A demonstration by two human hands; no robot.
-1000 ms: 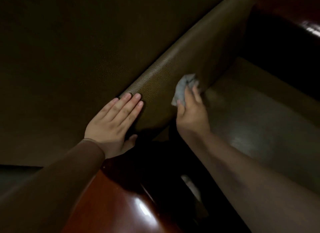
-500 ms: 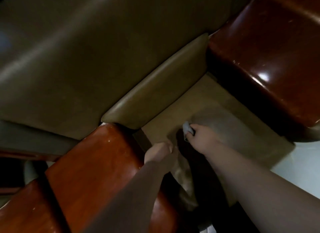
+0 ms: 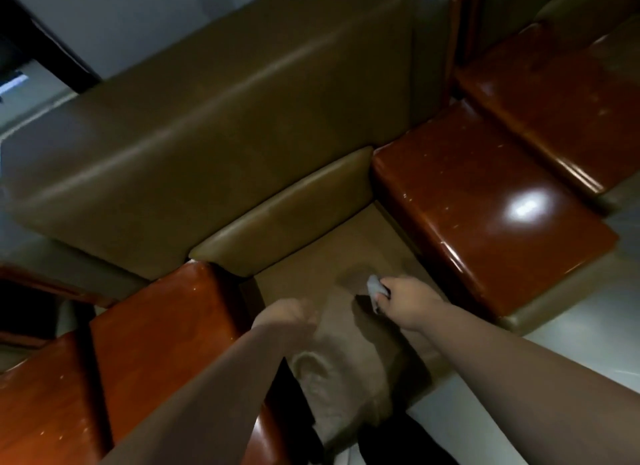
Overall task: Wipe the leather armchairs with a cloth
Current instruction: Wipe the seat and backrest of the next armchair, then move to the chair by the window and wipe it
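Observation:
An olive-brown leather armchair [image 3: 242, 118] fills the view, seen from above, with a tall backrest, a lumbar cushion [image 3: 287, 219] and a flat seat [image 3: 311, 284]. My right hand [image 3: 408, 302] grips a small grey cloth [image 3: 374, 286] and holds it just above or on the seat. My left hand [image 3: 284, 317] hovers over the seat's left side with its fingers curled and nothing in it; it looks blurred.
Glossy reddish wooden armrests flank the seat: one at the left [image 3: 162, 326], one at the right [image 3: 485, 215]. A second armrest and chair [image 3: 561, 94] stand at the far right. Pale floor [image 3: 568, 329] shows at the lower right, and my trousers [image 3: 339, 395] below the seat.
I have drawn back from the chair, so more of it shows. My left hand left the lumbar cushion. My right hand carried the cloth from the cushion's side down to the seat.

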